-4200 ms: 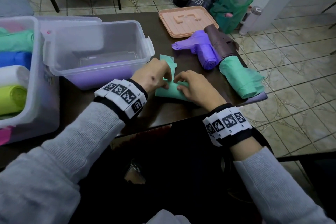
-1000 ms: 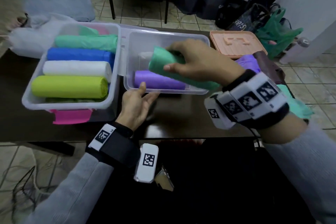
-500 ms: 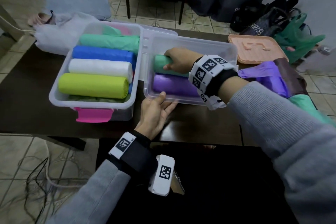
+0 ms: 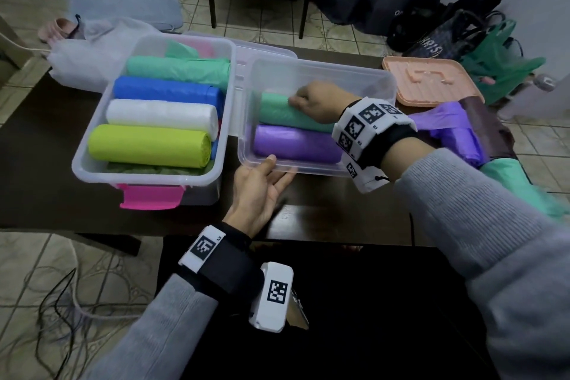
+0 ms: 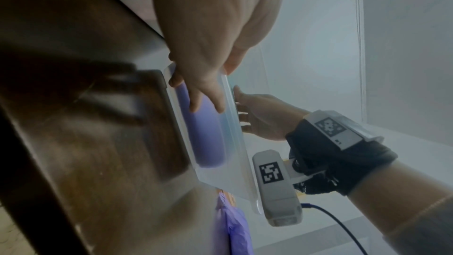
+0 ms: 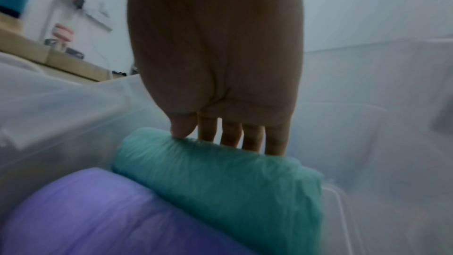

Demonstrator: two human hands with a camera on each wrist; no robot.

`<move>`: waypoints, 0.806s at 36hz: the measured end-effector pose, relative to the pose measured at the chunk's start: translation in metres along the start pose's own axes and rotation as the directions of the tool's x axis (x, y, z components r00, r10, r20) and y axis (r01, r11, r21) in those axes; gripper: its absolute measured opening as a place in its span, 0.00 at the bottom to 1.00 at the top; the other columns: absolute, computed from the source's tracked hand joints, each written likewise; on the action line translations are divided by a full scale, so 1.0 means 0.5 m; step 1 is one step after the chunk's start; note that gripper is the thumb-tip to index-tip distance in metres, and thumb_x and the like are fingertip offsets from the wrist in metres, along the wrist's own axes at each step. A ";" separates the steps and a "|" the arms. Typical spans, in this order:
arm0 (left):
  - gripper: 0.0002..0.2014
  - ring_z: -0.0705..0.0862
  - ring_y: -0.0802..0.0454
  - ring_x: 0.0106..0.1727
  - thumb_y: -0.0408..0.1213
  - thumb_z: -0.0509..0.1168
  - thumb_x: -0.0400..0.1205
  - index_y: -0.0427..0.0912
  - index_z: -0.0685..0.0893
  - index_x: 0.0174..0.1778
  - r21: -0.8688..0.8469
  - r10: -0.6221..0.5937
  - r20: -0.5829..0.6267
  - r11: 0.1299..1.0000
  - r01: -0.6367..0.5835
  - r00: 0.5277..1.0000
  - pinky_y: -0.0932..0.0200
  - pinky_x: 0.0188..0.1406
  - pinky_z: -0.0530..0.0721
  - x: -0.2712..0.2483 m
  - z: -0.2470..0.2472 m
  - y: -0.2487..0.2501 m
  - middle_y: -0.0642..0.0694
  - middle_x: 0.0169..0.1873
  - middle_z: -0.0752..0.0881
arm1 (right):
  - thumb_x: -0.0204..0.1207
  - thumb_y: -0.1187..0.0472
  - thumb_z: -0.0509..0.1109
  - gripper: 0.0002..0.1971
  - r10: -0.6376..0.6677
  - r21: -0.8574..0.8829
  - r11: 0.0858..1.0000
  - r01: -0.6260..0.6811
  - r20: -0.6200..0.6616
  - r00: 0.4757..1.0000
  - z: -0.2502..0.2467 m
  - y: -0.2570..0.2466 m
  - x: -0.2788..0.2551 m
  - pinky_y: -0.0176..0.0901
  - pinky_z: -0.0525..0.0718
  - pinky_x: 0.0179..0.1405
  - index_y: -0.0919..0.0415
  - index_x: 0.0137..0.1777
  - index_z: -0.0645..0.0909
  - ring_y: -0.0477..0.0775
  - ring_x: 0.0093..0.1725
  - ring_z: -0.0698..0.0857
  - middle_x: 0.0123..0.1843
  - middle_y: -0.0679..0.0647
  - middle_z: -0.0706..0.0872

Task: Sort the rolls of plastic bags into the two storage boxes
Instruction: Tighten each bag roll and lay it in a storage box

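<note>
Two clear storage boxes stand side by side on the dark table. The large box (image 4: 148,176) holds green, blue, white and lime rolls. In the small box (image 4: 320,67) a purple roll (image 4: 296,145) lies at the front, with a green roll (image 4: 277,114) right behind it. My right hand (image 4: 303,100) reaches into the small box, thumb and fingertips closed on the top of the green roll (image 6: 220,177). My left hand (image 4: 268,173) holds the small box's front rim, thumb on top and fingers against the outer wall (image 5: 210,88).
Loose purple (image 4: 456,139), brown (image 4: 490,126) and green (image 4: 512,182) rolls lie on the table's right end. A peach lid (image 4: 431,83) sits behind them. A white plastic bag (image 4: 92,49) lies at the back left. Chair legs and bags stand on the floor beyond.
My right hand carried the green roll over the small box and lowered it in behind the purple roll. My left hand stayed at the box's front rim.
</note>
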State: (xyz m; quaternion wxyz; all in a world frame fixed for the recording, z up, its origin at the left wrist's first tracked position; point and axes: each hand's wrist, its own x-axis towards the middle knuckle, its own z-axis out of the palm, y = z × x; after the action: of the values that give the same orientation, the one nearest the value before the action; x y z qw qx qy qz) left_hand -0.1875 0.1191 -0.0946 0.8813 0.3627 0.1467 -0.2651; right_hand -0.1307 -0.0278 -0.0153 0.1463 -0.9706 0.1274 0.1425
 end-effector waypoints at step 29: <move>0.14 0.76 0.47 0.35 0.20 0.58 0.83 0.36 0.70 0.32 0.022 0.031 -0.031 0.999 -0.031 0.999 0.53 0.34 0.90 0.003 0.002 -0.005 0.44 0.27 0.70 | 0.80 0.48 0.66 0.26 0.354 0.450 0.852 -0.268 -0.118 0.928 0.017 0.084 -0.052 0.53 0.84 0.59 0.72 0.64 0.74 0.63 0.56 0.86 0.55 0.65 0.84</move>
State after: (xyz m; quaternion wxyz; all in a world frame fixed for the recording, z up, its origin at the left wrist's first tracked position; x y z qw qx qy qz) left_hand -0.1875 0.1161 -0.0959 0.8789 0.3786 0.1521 -0.2471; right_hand -0.1691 -0.0585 -0.0253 0.3161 -0.8905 0.3251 0.0364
